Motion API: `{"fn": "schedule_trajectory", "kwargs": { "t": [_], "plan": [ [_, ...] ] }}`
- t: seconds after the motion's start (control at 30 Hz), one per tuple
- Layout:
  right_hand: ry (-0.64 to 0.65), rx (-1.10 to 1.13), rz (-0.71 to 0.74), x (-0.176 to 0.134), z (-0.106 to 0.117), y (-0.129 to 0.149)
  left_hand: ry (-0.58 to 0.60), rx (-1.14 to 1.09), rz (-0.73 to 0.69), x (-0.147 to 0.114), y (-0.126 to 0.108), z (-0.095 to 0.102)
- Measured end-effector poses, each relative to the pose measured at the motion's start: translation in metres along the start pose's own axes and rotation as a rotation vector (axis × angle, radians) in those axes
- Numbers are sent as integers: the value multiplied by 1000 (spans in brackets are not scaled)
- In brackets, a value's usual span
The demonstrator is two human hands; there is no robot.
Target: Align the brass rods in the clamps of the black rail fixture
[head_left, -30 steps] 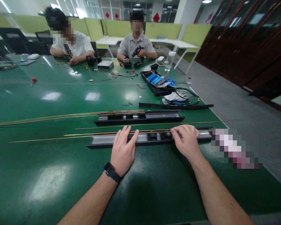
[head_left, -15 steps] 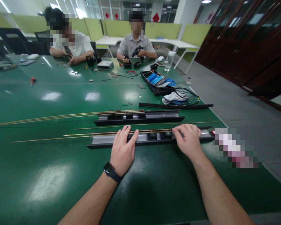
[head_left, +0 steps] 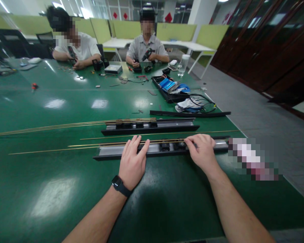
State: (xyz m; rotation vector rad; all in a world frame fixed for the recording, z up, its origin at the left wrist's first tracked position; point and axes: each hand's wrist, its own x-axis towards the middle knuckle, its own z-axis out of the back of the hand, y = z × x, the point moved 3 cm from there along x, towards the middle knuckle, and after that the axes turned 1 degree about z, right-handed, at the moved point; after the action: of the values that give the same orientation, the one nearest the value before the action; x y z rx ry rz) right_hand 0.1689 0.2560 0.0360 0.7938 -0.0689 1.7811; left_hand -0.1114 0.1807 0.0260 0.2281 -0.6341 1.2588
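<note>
My left hand (head_left: 133,161) lies with fingers outstretched across the near metal channel (head_left: 111,151), over the thin brass-coloured rods running along it. Thumb and fingertips of my right hand (head_left: 202,150) are pinched on a thin brass-coloured rod (head_left: 50,150), whose left end sticks out well past the channel. Small black blocks (head_left: 165,145) sit inside the channel between my hands. Part of the channel and rods is hidden under my left fingers. Just behind, another thin rod (head_left: 96,138) lies on the table.
A second channel (head_left: 174,124) with black blocks and several rods lies farther back. Beyond it are a black strip (head_left: 190,114), gloves (head_left: 188,105) and a black tray (head_left: 171,98) holding a blue object. Two people sit across the green table (head_left: 78,104), one holding a power drill (head_left: 148,54).
My right hand has shifted slightly left, and the pinched rod's left end has slid a little farther left. My left hand stays nearly still.
</note>
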Motion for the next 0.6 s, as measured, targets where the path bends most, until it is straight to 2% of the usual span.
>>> {"fn": "schedule_trajectory", "kwargs": {
  "t": [0.27,0.6],
  "plan": [
    [-10,-36,-3,1,4,-5,-2,5,-6,1,0,1],
    [20,21,-14,1,3,5,4,-32,16,0,-1,1]
  ]
}}
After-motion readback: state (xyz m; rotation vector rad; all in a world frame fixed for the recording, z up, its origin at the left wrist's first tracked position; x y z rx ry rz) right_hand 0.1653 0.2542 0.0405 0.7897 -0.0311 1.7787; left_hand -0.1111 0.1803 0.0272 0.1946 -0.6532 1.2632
